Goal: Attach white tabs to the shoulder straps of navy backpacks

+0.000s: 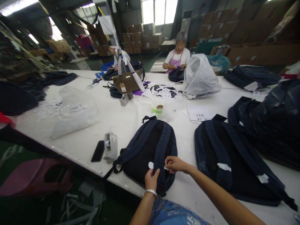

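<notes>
A dark navy backpack (pixel 145 140) lies on the table in front of me, its straps facing up. My left hand (pixel 152 179) grips the lower part of its right shoulder strap (pixel 161 145), thumb on top. A rounded white strip (pixel 151 165) sticks out from beneath that strap, just above the left thumb. On the strap's other side, my right hand (pixel 172 163) is closed in a pinch, with a bit of white showing at the fingertips. To the right lies a second navy backpack (pixel 211 150), with white pieces (pixel 224 167) around both its straps.
Left of my backpack are a grey tape dispenser (pixel 111 147) and a black phone (pixel 97 151). A green tape roll (pixel 157 108) and loose tags (pixel 161 91) lie farther back. Bags are piled at right (pixel 278 118). Two co-workers sit across the table; a pink stool (pixel 35 178) stands at left.
</notes>
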Motion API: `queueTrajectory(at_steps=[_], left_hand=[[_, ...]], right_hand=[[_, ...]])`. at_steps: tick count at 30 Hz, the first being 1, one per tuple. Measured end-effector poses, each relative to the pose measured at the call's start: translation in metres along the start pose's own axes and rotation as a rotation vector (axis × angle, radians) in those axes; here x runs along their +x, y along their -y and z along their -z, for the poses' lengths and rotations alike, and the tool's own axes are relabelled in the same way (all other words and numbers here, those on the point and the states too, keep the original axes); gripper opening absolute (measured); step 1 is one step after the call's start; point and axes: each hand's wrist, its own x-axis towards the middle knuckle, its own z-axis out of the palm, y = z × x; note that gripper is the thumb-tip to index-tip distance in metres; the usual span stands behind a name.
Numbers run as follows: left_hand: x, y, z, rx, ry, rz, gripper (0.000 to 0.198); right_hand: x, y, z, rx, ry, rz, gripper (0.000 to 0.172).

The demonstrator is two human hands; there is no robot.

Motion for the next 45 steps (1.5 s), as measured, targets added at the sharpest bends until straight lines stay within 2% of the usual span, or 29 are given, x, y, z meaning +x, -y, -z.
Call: queueTrajectory(at_steps=[4,7,12,15,19,23,27,33,42,45], left_hand=[[0.001,0.001,0.001,0.092,-0.008,-0.052,0.041],[0.003,0.003,0.0,0.162,-0.013,-0.092,0.039],[0.003,0.004,-0.002,0.315,-0.035,-0.181,0.033],[0.0,0.002,-0.001,0.423,-0.064,-0.24,0.032],[-0.004,-0.008,0.005,0.565,-0.056,-0.348,0.031],[-0.002,-0.022,0.014,0.723,-0.058,-0.457,0.037],[0.001,-0.028,0.02,0.673,-0.067,-0.435,0.033],[-0.002,-0.027,0.015,0.505,-0.066,-0.373,0.024],[-0.007,-0.031,0.014,0.728,-0.039,-0.498,0.016],[-0.009,-0.033,0.013,0.729,-0.019,-0.514,0.015]], right_hand=[[-0.009,0.004,0.004,0.022,0.033,0.048,0.028],[-0.006,0.006,-0.001,-0.034,0.002,0.116,0.033],[0.006,0.005,-0.019,-0.221,-0.174,0.278,0.015],[0.012,0.002,-0.029,-0.293,-0.238,0.315,0.011],[0.017,-0.003,-0.035,-0.341,-0.273,0.299,0.014],[0.02,-0.005,-0.036,-0.352,-0.292,0.273,0.017],[0.021,-0.003,-0.038,-0.348,-0.301,0.254,0.018],[0.022,-0.005,-0.042,-0.347,-0.328,0.216,0.017],[0.028,-0.012,-0.047,-0.285,-0.303,0.232,0.019],[0.03,-0.015,-0.048,-0.257,-0.309,0.23,0.021]])
